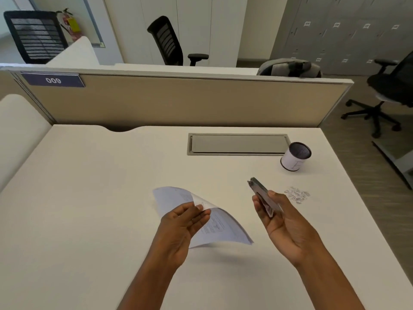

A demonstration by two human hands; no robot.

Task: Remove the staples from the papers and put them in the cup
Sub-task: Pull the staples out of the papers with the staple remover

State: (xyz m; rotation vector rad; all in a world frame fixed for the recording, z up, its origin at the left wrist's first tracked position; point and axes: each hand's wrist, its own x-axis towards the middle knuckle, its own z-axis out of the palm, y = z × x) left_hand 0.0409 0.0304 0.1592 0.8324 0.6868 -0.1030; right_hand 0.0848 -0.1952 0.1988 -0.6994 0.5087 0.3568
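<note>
My left hand (181, 229) holds a bent stack of printed papers (223, 227) by its upper edge, lifted above the white desk (89, 198). A grey metal staple remover (263, 195) is gripped in my right hand (283, 222), its jaw end pointing up and away, apart from the papers. A small pile of loose staples (297, 194) lies on the desk just right of that hand. Further back stands a white-wrapped cup (295, 156) with a dark mesh inside, tilted toward me.
A grey cable hatch (237, 144) is set into the desk behind the papers. A beige partition (178, 101) closes the far edge. The desk's right edge drops to the floor, where a black office chair (388, 92) stands.
</note>
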